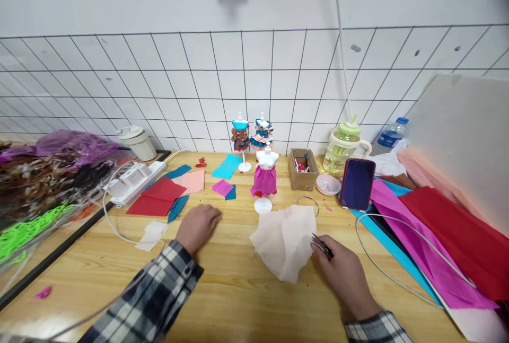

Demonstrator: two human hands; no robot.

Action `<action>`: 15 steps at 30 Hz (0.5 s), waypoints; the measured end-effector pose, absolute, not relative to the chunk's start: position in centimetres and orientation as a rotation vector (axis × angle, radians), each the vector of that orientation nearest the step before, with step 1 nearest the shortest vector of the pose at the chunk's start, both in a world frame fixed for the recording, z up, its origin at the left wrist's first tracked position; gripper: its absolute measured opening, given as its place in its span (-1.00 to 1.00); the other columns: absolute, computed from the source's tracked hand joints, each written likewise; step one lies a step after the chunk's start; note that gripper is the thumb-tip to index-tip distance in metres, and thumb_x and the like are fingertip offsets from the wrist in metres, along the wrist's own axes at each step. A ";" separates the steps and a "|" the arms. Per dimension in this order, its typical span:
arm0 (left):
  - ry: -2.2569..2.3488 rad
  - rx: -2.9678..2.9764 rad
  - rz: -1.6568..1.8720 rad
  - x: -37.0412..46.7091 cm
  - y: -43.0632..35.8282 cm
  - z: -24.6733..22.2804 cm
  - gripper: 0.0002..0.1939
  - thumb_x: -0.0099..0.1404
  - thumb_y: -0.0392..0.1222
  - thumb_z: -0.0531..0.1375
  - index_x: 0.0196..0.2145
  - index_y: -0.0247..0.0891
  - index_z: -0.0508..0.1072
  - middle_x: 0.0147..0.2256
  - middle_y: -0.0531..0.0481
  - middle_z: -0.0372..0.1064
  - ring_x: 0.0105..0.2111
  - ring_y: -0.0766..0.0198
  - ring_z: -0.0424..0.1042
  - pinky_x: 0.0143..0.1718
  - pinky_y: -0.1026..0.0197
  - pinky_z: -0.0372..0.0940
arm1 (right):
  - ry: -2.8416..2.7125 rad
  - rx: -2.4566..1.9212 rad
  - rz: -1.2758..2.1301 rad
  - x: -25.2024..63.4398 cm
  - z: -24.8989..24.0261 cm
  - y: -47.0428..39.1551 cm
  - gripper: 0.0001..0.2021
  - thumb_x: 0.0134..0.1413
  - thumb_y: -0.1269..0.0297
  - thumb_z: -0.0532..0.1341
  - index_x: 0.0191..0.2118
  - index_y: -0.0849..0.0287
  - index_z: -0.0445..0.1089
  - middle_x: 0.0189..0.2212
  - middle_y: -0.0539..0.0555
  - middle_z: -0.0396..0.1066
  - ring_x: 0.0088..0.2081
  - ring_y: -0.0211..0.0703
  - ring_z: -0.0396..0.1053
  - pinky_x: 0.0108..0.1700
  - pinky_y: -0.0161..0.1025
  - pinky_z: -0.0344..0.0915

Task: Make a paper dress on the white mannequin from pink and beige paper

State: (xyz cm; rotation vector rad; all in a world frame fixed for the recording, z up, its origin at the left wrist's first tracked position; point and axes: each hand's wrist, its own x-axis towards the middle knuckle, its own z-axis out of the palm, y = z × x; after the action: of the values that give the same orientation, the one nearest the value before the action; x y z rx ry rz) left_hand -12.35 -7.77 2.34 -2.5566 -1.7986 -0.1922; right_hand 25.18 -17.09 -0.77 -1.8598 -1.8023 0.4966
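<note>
My right hand [345, 274] grips a pair of small dark thread snips [326, 249], their pointed tips at the right edge of a pale peach cloth piece [283, 242]. That cloth lies creased on the table. My left hand [199, 229] rests on the wood to the left of it, apart from it, with the fingers curled and nothing visible in them. Just behind the cloth stands a small white mannequin [267, 160] wearing a magenta skirt [264, 179]. Two more dressed mannequins, one in a blue top [239, 126] and one in ruffles [261, 133], stand farther back.
Red [157, 196] and blue fabric scraps lie left, near a white power strip [137, 183]. A cardboard box [303, 170], pink dish [328, 184], phone [357, 184] and green-lidded bottle [342, 147] stand at the right back. Folded red cloth [461, 237] and a looping cable are at right.
</note>
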 end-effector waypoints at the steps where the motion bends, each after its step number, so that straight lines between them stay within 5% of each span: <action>1: -1.912 -2.407 -0.249 -13.3 -6.9 2.6 -0.72 0.34 -0.06 0.08 -0.19 -0.20 0.55 -0.16 -0.21 0.44 -0.11 -0.05 0.38 -0.11 -0.03 0.22 | -1.834 -1.816 0.482 24.7 -0.6 -17.2 -0.72 0.23 0.04 0.04 -0.23 0.03 0.42 -0.31 0.05 0.54 -0.29 -0.06 0.47 -0.30 -0.25 0.23; 3: -1.989 -2.238 -0.498 -13.7 -6.1 3.3 -0.63 0.31 0.01 0.12 -0.02 -0.17 0.48 0.07 -0.24 0.32 0.09 -0.18 0.23 0.06 -0.17 0.13 | -1.905 -1.728 0.435 23.5 -0.1 -17.1 -0.75 0.23 0.08 0.05 -0.26 0.05 0.42 -0.34 0.05 0.53 -0.29 -0.08 0.46 -0.29 -0.26 0.23; 6: -1.722 -2.787 -0.882 -10.7 -6.9 4.4 -0.57 0.31 0.08 0.12 0.04 -0.18 0.40 0.08 -0.17 0.32 0.10 0.01 0.26 0.17 -0.03 0.11 | -1.968 -1.602 0.380 21.8 0.9 -16.2 -0.76 0.22 0.11 0.08 -0.28 0.09 0.43 -0.38 0.08 0.51 -0.33 -0.10 0.43 -0.30 -0.27 0.22; 9: -1.448 -3.335 -0.977 -6.1 -8.3 4.6 -0.29 0.00 0.15 0.36 0.05 -0.21 0.38 0.07 -0.17 0.33 0.06 0.01 0.31 0.11 0.04 0.20 | -1.932 -1.526 0.359 21.2 1.5 -14.2 -0.75 0.19 0.07 0.12 -0.32 0.12 0.42 -0.40 0.08 0.48 -0.36 -0.13 0.40 -0.32 -0.28 0.21; 12: -1.514 -3.431 -1.065 -3.1 -9.1 3.2 -0.70 0.16 0.02 0.28 -0.26 -0.26 0.48 -0.27 -0.07 0.46 -0.21 0.16 0.42 -0.09 0.13 0.29 | -1.804 -1.501 0.350 21.7 0.7 -12.3 -0.73 0.17 0.04 0.14 -0.34 0.15 0.39 -0.43 0.06 0.45 -0.39 -0.15 0.38 -0.33 -0.28 0.22; 15: -1.516 -3.383 -1.178 -2.3 -9.1 1.2 -0.77 0.24 -0.04 0.22 -0.29 -0.27 0.47 -0.22 -0.11 0.46 -0.17 0.17 0.41 -0.06 0.13 0.27 | -1.717 -1.481 0.421 22.6 -0.9 -11.5 -0.73 0.18 0.06 0.13 -0.31 0.16 0.40 -0.39 0.08 0.47 -0.35 -0.13 0.39 -0.29 -0.26 0.26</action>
State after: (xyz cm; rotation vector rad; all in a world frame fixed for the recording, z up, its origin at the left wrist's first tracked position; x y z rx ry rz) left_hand -2.29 -9.11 1.23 -3.3834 -1.5160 -1.1782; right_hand 22.59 -11.47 -0.94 -1.4809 -1.7173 0.4211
